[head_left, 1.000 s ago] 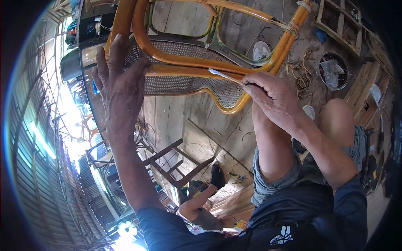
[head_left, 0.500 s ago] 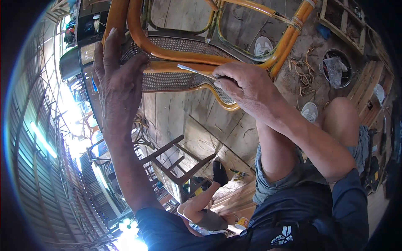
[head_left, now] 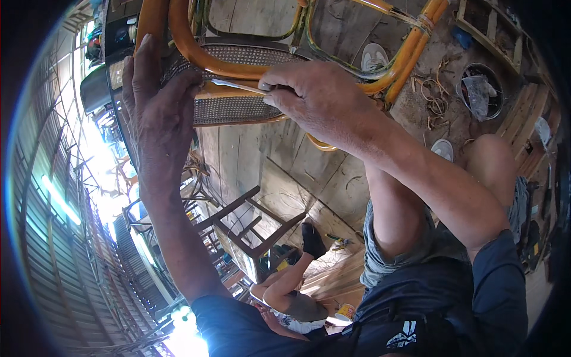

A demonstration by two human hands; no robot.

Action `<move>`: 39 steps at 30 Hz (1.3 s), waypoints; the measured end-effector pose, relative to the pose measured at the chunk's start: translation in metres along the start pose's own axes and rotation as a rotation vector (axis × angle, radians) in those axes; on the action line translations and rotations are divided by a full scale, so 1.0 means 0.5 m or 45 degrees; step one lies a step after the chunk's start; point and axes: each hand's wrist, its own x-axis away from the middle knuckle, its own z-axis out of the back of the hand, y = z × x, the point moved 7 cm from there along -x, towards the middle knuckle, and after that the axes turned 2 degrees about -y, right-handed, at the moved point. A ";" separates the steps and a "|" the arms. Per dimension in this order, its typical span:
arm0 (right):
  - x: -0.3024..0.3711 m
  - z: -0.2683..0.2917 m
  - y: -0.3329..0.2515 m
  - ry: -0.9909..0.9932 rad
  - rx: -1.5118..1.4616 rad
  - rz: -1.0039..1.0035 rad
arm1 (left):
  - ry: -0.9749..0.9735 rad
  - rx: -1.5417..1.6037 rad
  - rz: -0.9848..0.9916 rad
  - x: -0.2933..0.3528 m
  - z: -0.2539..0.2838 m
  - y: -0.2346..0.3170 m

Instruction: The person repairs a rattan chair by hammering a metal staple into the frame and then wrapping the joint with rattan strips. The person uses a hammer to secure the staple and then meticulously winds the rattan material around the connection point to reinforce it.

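Note:
A rattan chair frame (head_left: 205, 66) with glossy orange-brown bent poles lies across the top of the view, with panels of woven cane mesh (head_left: 238, 110) between them. My right hand (head_left: 324, 101) is closed, pinching a thin stick (head_left: 241, 87) between thumb and fingers. The stick's whitish tip points left and lies along the seam between a pole and the mesh. My left hand (head_left: 156, 119) rests at the frame's left end with its fingers stretched out. One of its fingertips touches the thick upright pole, and its thumb is near the stick's tip.
A dark wooden stool frame (head_left: 253, 229) and a seated person's leg (head_left: 285, 285) are below, with pliers (head_left: 340, 242) nearby. To the right are loose cane strips (head_left: 434, 98), a metal bucket (head_left: 498, 95) holding a plastic bag, and stacked planks (head_left: 523, 119).
My right hand has moved left along the frame, bringing the stick's tip close to my left thumb. My left hand has shifted slightly left, and the frame appears slightly farther left and up.

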 end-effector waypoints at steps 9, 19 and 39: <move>-0.015 -0.017 -0.002 -0.025 0.017 -0.018 | 0.024 0.093 -0.002 0.006 -0.004 -0.007; -0.031 -0.035 -0.003 -0.066 -0.065 -0.069 | 0.023 0.138 0.013 0.007 -0.010 -0.014; -0.035 -0.059 -0.042 -0.160 0.180 0.077 | 0.085 0.315 0.055 0.011 -0.016 -0.020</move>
